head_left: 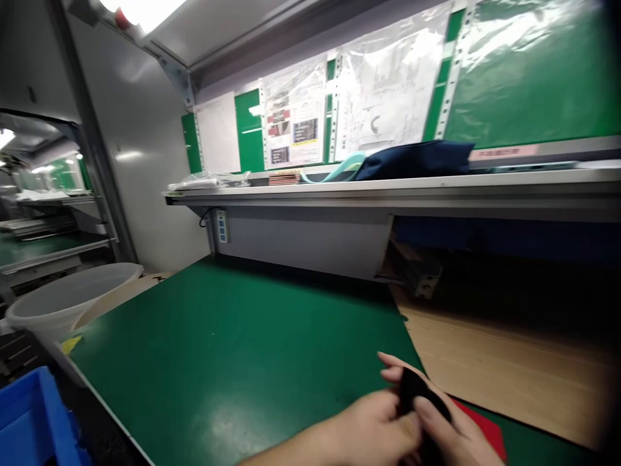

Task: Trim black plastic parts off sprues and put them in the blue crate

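Note:
Both my hands meet low at the right of the green work mat (pixel 233 349). My left hand (pixel 373 430) comes in from the bottom, fingers curled and pinching a small black object (pixel 412 388). My right hand (pixel 441 421) wraps the same black object from the right, two fingertips stretched past its top and the thumb pressed on its front. Just under my right hand, a red flat piece (pixel 480 424) lies on the mat. What the black object is I cannot make out.
A sheet of brown cardboard (pixel 504 362) covers the bench at right. A translucent white tub (pixel 68 294) and a blue bin (pixel 33 414) stand off the left edge. The shelf (pixel 388 188) above holds a dark blue bag (pixel 417 158); documents in sleeves hang behind.

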Motion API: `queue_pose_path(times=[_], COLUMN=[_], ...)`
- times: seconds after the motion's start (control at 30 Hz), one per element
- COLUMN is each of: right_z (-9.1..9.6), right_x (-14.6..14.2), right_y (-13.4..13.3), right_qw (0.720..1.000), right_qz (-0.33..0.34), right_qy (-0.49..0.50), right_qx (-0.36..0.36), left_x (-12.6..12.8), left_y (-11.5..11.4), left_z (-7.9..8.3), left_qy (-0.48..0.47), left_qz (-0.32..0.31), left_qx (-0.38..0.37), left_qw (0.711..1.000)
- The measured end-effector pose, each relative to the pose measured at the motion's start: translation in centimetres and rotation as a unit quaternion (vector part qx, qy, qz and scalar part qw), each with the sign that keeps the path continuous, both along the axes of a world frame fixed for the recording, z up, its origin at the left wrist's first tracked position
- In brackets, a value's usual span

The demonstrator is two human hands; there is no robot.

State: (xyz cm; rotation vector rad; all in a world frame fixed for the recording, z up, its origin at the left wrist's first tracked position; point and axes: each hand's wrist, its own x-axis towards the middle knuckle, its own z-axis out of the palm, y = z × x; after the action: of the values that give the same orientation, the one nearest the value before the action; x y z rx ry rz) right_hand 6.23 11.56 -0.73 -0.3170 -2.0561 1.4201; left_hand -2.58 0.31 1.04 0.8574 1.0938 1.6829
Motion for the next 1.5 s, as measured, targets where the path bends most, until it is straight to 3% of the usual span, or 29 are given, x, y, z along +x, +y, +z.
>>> queue_pose_path(times=[0.13,0.3,0.43,0.6,0.8,0.93,1.1,1.2,1.33,1.5], right_z=[3.2,6.6,4.7,1.6,2.6,2.7,2.7,2.6,2.6,2.3], right_x=[1.1,4.8,7.2,8.0,9.1,8.6,7.7,7.6,7.8,7.5], right_y=[-0.5,5.3,8.4,8.7,9.4,7.6,4.2,3.4,3.3,3.0], right_qw=[0.993,0.969,0.937,0.922,0.951,0.980,0.951,0.926,0.898,0.866], right_qz=[0.077,0.043,0.082,0.097,0.072,0.040,0.082,0.062,0.036,-0.006], right_qy=[-0.091,-0.179,-0.281,-0.314,-0.263,-0.169,-0.118,-0.098,-0.122,-0.161], right_qx=[0.024,0.166,0.193,0.206,0.144,0.097,0.275,0.359,0.422,0.473], left_x=[0.7,-0.3,-0.7,0.1,0.8,1.0,1.6,1.9,2.2,2.5], left_y=[-0.5,-1.1,-1.5,-1.7,-1.5,-1.4,-1.6,-1.7,-1.7,-2.0], left_z=[0.0,1.0,2.1,2.7,1.8,0.9,1.5,2.3,2.7,2.6], left_qy=[-0.082,-0.173,-0.210,-0.172,-0.076,0.001,0.096,0.148,0.181,0.173], left_qz=[0.007,0.047,0.052,0.034,0.023,-0.020,-0.056,-0.090,-0.110,-0.116], left_qx=[-0.008,-0.025,-0.036,-0.052,-0.075,-0.145,-0.211,-0.243,-0.280,-0.288], left_qw=[0.997,0.983,0.976,0.983,0.994,0.989,0.971,0.955,0.936,0.935])
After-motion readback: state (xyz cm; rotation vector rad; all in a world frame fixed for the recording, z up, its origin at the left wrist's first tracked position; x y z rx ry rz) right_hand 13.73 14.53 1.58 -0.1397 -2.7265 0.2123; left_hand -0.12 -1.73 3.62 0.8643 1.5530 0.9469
